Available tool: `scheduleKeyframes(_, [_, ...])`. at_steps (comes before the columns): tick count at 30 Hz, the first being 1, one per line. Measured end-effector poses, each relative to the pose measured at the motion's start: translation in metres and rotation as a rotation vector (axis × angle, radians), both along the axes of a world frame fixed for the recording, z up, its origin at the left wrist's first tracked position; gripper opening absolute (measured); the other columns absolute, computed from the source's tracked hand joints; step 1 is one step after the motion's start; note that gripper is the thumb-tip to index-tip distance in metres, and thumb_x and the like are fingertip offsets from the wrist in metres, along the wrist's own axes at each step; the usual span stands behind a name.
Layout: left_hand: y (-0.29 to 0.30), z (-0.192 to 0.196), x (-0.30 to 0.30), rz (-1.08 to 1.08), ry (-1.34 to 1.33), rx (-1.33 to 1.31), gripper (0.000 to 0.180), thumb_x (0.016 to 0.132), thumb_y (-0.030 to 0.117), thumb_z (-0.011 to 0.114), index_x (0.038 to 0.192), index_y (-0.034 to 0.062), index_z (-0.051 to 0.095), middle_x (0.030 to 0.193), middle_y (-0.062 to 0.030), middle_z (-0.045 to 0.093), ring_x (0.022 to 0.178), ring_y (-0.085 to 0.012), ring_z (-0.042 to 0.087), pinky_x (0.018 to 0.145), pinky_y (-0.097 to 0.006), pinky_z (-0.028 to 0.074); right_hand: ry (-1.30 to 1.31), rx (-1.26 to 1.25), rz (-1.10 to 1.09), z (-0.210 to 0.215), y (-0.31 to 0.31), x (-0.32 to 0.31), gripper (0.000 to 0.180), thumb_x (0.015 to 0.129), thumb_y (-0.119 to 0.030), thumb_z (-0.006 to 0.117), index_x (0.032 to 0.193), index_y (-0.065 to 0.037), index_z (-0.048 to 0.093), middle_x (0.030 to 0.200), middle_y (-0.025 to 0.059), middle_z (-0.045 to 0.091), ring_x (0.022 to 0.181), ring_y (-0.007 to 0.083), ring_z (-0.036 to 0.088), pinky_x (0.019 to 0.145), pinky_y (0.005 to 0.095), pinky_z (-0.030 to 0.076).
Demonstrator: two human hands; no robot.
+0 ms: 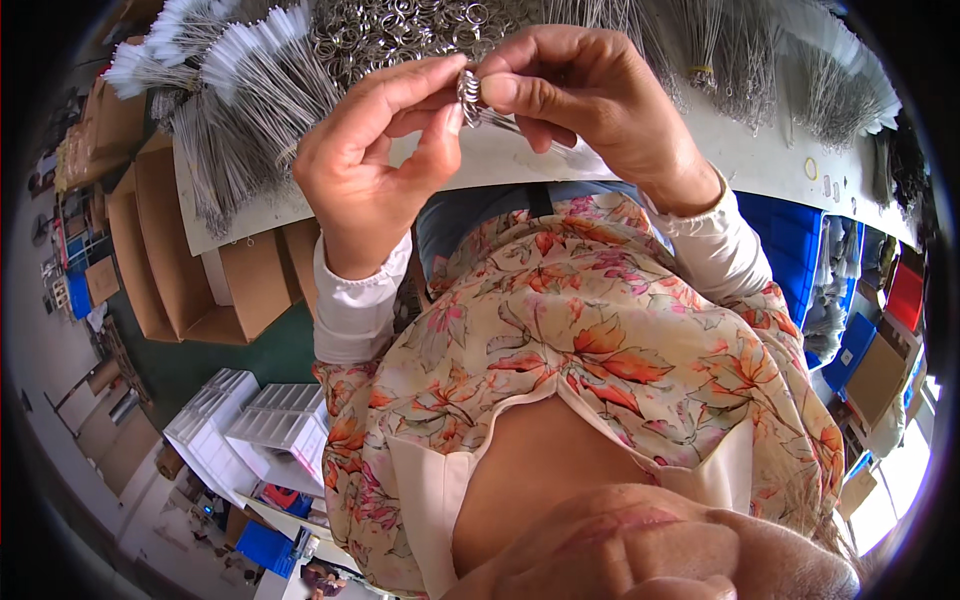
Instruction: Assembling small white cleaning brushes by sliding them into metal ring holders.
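Left hand (pixel 375 165) and right hand (pixel 575 100) both pinch a metal ring (pixel 468 85) between fingertips, apparently prying its coils apart over the ring pile (pixel 400 30)

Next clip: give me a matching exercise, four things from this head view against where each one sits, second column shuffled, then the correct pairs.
Things:
1. small metal split ring
2. heap of loose metal rings
3. open brown cardboard boxes
4. blue plastic bins

Places:
A. under the white table, to the person's right
B. pinched between the fingertips of left hand and right hand
C. under the table edge, to the person's left
D. on the tabletop beyond the hands

Pairs: 1-B, 2-D, 3-C, 4-A
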State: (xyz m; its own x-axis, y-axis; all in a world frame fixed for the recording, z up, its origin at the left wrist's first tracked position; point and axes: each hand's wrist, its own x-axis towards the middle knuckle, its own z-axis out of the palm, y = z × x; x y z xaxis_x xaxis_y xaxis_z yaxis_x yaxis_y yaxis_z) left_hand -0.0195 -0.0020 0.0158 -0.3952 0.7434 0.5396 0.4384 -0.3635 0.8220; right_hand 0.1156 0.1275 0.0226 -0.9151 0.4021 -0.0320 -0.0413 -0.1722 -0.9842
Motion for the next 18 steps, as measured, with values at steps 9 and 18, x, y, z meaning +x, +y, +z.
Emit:
scheduleKeyframes(9, [-0.001, 0.013, -0.007, -0.057, 0.085, -0.129, 0.029, 0.075, -0.013, 0.059, 0.103, -0.0061, 0.062, 0.101, -0.0144, 0.063, 0.083, -0.0148, 0.064, 0.075, -0.024, 0.054, 0.046, 0.138, 0.064, -0.01, 0.002, -0.002, 0.015, 0.084, -0.014, 0.064, 0.092, -0.001, 0.065, 0.074, 0.0006, 0.062, 0.056, 0.0044, 0.052, 0.052, 0.0189, 0.043])
scheduleKeyframes(18, [-0.005, -0.003, -0.014, -0.098, -0.389, -0.3, 0.014, 0.089, 0.014, 0.058, 0.089, 0.0004, 0.061, 0.075, -0.0017, 0.054, 0.06, -0.005, 0.047, 0.049, -0.018, 0.037, 0.019, 0.022, 0.096, -0.004, 0.003, -0.005, 0.015, 0.084, -0.01, 0.063, 0.094, 0.001, 0.063, 0.072, 0.0018, 0.061, 0.058, 0.0046, 0.052, 0.052, 0.0193, 0.044])
